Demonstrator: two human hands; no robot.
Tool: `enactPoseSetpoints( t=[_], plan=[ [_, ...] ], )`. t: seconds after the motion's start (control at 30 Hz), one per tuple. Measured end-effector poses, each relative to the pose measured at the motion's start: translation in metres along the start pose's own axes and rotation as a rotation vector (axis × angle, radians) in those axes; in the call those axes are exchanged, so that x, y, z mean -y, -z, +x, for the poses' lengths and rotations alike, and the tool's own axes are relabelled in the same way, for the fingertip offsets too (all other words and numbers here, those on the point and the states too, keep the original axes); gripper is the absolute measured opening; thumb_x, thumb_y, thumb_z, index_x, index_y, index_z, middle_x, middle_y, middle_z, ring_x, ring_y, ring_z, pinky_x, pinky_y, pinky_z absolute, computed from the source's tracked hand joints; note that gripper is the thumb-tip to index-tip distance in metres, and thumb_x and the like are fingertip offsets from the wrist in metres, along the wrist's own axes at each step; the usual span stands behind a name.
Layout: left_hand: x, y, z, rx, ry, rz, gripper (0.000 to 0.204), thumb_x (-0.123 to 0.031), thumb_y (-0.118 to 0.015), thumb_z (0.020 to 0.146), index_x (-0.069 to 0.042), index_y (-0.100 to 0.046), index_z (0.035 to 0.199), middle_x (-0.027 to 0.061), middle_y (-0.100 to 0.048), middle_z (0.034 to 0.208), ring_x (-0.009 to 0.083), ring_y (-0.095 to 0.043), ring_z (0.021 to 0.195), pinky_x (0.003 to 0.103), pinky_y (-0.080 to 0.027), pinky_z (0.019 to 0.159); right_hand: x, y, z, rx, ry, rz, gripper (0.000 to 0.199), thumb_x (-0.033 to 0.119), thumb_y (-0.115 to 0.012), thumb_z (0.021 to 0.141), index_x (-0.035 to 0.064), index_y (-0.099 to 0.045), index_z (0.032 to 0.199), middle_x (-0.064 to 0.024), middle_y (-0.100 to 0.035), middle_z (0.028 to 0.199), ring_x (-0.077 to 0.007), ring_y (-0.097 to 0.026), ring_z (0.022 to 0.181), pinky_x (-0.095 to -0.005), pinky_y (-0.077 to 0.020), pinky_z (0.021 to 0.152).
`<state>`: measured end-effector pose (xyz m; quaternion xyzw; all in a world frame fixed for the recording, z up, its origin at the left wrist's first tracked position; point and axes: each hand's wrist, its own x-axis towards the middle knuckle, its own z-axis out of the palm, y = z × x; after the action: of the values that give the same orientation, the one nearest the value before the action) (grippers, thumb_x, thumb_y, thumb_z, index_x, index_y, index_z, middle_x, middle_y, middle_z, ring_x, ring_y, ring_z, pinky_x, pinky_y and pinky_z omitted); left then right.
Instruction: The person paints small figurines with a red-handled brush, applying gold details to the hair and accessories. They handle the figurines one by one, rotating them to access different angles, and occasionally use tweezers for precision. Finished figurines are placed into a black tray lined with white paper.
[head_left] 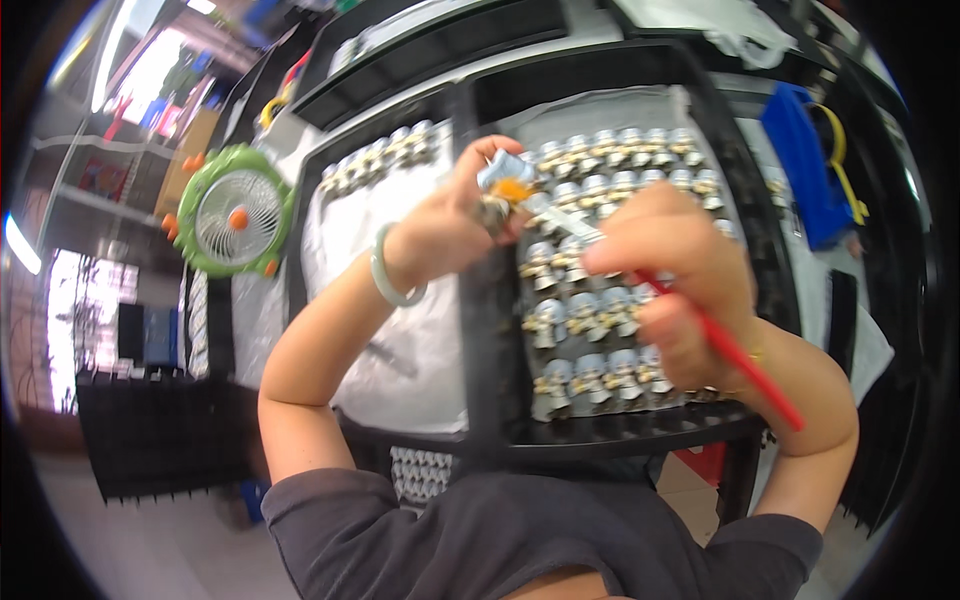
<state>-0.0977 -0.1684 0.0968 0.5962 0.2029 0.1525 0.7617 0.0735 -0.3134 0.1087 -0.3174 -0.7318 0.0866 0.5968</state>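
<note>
Two bare hands show. The left hand point(445, 225), upper centre of the frame, pinches one small pale-blue and orange figurine point(508, 178), whose details are smeared by motion. The right hand point(690, 265), right of centre, is closed around one slender red rod-shaped tool point(745, 360); its middle is covered by the fingers. One pale, narrow strip point(568, 218) reaches from those fingers toward the figurine; blur hides whether it touches, or belongs to the tool.

Two black rectangular trays lie side by side across the centre. The left tray point(390, 436), lined with a white sheet point(380, 310), has one row of roughly six small pale-topped figurines point(378, 160) at its upper end. The right tray point(640, 434) carries about five rows of similar blue-and-white figurines point(590, 375): some seven in the top row, at least four in the bottom one, the remainder behind the right hand and forearm.

One round green fan point(238, 217) stands at upper left; one blue plastic bin point(805, 165), upper right, has one yellow handle point(838, 150).
</note>
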Motion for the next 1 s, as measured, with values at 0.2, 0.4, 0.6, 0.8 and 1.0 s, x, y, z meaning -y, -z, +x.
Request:
enactPoseSetpoints(
  t=[0.2,0.4,0.6,0.8,1.0],
  plan=[
    [0.015,0.014,-0.071,0.155,-0.156,0.02,0.079,0.008,-0.06,0.061,-0.019,-0.017,0.123,0.0121,-0.035,0.127,0.0198,-0.051,0.099,0.028,-0.04,0.077,-0.009,-0.005,-0.012,-0.01,-0.416,0.139,0.034,0.032,-0.037,0.092,0.0027,-0.052,0.1,-0.0056,-0.053,0.09,-0.0093,-0.049,0.075,-0.0215,-0.0376,0.065],
    [0.022,0.015,-0.081,0.112,-0.308,0.315,0.081,0.005,-0.062,0.059,-0.017,-0.019,0.125,0.0171,-0.037,0.128,0.0267,-0.05,0.102,0.034,-0.04,0.082,-0.022,-0.007,-0.02,0.028,-0.403,0.019,0.038,0.036,-0.036,0.092,0.0027,-0.052,0.1,-0.006,-0.053,0.088,-0.0086,-0.049,0.075,-0.0213,-0.0356,0.062],
    [0.008,0.003,-0.095,-0.168,-0.491,1.202,0.068,-0.016,-0.068,0.05,-0.005,-0.048,0.115,0.0104,-0.046,0.09,0.0236,-0.045,0.08,0.031,-0.035,0.071,-0.023,-0.01,-0.021,0.082,-0.434,0.018,0.038,0.036,-0.036,0.092,0.0016,-0.051,0.1,-0.0066,-0.052,0.087,-0.0096,-0.049,0.074,-0.0219,-0.0355,0.062],
    [0.006,0.0,-0.097,-0.316,-0.538,1.474,0.061,-0.036,-0.073,0.049,-0.007,-0.056,0.1,0.0049,-0.042,0.074,0.0219,-0.042,0.068,0.033,-0.029,0.063,-0.021,-0.015,-0.023,0.154,-0.468,-0.007,0.039,0.038,-0.037,0.09,0.0021,-0.052,0.096,-0.0064,-0.053,0.083,-0.0096,-0.046,0.069,-0.0223,-0.035,0.06],
    [0.009,0.003,-0.096,-0.32,-0.541,1.484,0.061,-0.041,-0.074,0.048,-0.008,-0.057,0.096,0.0034,-0.042,0.071,0.0209,-0.042,0.065,0.033,-0.028,0.062,-0.022,-0.018,-0.022,0.156,-0.469,-0.021,0.041,0.04,-0.038,0.09,0.0021,-0.054,0.093,-0.006,-0.054,0.078,-0.0105,-0.045,0.066,-0.0232,-0.0343,0.058]
  ],
)
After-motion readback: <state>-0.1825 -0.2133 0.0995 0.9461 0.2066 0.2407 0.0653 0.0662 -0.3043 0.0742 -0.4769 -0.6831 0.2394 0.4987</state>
